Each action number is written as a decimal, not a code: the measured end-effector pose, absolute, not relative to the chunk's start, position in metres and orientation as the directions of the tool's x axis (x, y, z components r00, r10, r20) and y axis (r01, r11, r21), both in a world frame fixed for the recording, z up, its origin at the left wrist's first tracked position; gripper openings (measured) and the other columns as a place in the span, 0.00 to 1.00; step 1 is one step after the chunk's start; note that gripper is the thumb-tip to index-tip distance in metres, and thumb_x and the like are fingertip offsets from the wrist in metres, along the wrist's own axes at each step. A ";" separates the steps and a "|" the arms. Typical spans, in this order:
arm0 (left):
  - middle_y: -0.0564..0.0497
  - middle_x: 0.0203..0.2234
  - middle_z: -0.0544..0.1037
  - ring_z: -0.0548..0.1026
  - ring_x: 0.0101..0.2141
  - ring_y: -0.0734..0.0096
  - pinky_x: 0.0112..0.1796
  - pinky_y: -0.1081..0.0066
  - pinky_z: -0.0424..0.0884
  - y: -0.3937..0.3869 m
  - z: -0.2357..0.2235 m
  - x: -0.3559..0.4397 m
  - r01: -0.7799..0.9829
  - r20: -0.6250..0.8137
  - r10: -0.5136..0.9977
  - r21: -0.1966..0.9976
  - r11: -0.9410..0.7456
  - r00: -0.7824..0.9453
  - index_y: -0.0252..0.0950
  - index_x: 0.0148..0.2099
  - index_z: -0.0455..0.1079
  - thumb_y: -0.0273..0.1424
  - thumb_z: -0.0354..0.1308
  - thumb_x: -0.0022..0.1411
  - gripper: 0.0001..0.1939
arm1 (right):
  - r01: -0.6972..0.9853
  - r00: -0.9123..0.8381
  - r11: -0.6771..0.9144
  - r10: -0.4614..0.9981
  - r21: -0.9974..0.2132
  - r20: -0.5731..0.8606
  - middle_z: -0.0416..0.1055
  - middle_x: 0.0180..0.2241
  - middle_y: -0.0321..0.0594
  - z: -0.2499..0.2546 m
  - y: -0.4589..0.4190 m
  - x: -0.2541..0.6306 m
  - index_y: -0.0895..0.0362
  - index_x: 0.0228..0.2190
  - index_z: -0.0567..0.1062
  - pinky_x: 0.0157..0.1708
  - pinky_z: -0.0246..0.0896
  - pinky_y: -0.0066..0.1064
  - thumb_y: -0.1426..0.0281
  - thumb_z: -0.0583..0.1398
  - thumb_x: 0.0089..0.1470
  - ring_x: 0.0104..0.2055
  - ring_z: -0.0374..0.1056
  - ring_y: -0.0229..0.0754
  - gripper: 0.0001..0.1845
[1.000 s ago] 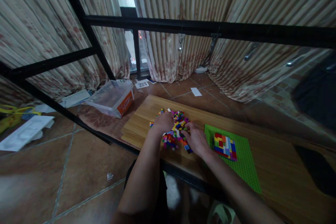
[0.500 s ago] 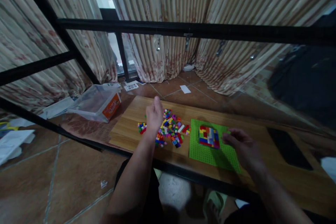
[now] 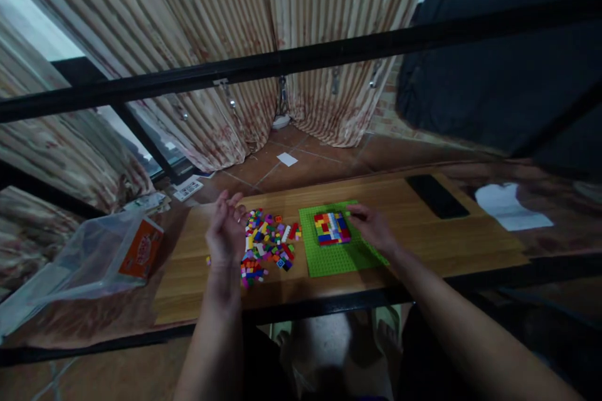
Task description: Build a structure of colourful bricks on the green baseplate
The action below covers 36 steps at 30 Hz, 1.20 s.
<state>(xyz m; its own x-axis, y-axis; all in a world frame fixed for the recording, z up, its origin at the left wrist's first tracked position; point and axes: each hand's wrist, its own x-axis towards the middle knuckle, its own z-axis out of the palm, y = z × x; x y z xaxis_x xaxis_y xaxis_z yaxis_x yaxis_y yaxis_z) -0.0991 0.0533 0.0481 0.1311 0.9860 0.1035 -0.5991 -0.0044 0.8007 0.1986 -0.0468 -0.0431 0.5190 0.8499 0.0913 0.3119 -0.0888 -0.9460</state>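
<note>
My left hand is raised over the left side of a loose pile of small coloured toy bricks; its fingers are loosely bent and apart, with nothing visible in them. My right hand is pinched at the right edge of a square mosaic of joined bricks. At its fingertips shows what looks like a small green brick, partly hidden. The mosaic, in red, yellow, blue, white and orange, sits on a green studded baseplate.
The wooden board carries everything, with a black phone at its right. A clear plastic box with an orange label stands at the left. White paper lies on the right; a black rail crosses in front of the curtains.
The view has turned right, so the scene shifts left. My left hand has turned and its fingers have come apart. My right hand is nearer the mosaic, still pinched.
</note>
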 end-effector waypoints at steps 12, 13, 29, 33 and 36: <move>0.40 0.59 0.67 0.69 0.57 0.60 0.54 0.62 0.69 0.006 -0.018 -0.015 0.148 -0.090 0.835 0.989 0.011 0.542 0.38 0.62 0.59 0.39 0.56 0.62 0.28 | 0.730 0.216 -0.030 0.958 -0.682 0.190 0.76 0.46 0.40 -0.032 -0.033 0.195 0.52 0.50 0.75 0.55 0.60 0.39 0.81 0.53 0.52 0.50 0.69 0.43 0.26; 0.39 0.60 0.66 0.68 0.57 0.60 0.53 0.61 0.69 0.005 -0.021 -0.013 0.191 -0.080 0.820 0.981 -0.036 0.566 0.37 0.64 0.56 0.40 0.55 0.63 0.30 | 0.760 0.191 -0.021 0.962 -0.649 0.193 0.76 0.47 0.40 -0.031 -0.033 0.195 0.52 0.50 0.74 0.55 0.60 0.39 0.81 0.53 0.53 0.50 0.69 0.43 0.26; 0.40 0.63 0.61 0.56 0.63 0.49 0.58 0.48 0.60 -0.010 -0.029 0.041 0.657 0.154 0.691 0.220 -0.721 0.706 0.35 0.66 0.55 0.42 0.45 0.68 0.29 | 0.658 0.203 -0.021 0.968 -0.753 0.150 0.79 0.42 0.37 -0.037 -0.026 0.203 0.50 0.50 0.74 0.52 0.64 0.38 0.79 0.57 0.52 0.46 0.74 0.41 0.25; 0.38 0.63 0.61 0.56 0.63 0.47 0.57 0.51 0.62 -0.012 -0.027 0.045 0.685 0.133 0.709 0.188 -0.704 0.693 0.32 0.65 0.57 0.43 0.47 0.67 0.29 | 0.633 0.187 -0.007 0.972 -0.774 0.144 0.79 0.41 0.37 -0.038 -0.024 0.207 0.51 0.50 0.74 0.52 0.64 0.37 0.80 0.57 0.51 0.46 0.74 0.40 0.25; 0.38 0.63 0.61 0.56 0.63 0.46 0.57 0.51 0.63 -0.014 -0.026 0.048 0.697 0.123 0.717 0.171 -0.697 0.686 0.31 0.65 0.57 0.42 0.47 0.67 0.29 | 0.572 0.186 0.006 0.973 -0.821 0.137 0.79 0.40 0.37 -0.038 -0.022 0.208 0.51 0.49 0.76 0.53 0.63 0.38 0.80 0.58 0.50 0.45 0.74 0.41 0.25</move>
<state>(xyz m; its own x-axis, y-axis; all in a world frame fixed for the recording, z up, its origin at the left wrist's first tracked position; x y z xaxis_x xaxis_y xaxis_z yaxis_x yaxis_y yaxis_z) 0.0483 -0.0135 -0.0258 0.6863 0.7168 0.1228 0.6968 -0.6965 0.1714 0.2083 -0.0224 -0.0384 0.1864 0.9729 0.1365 0.5715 0.0057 -0.8206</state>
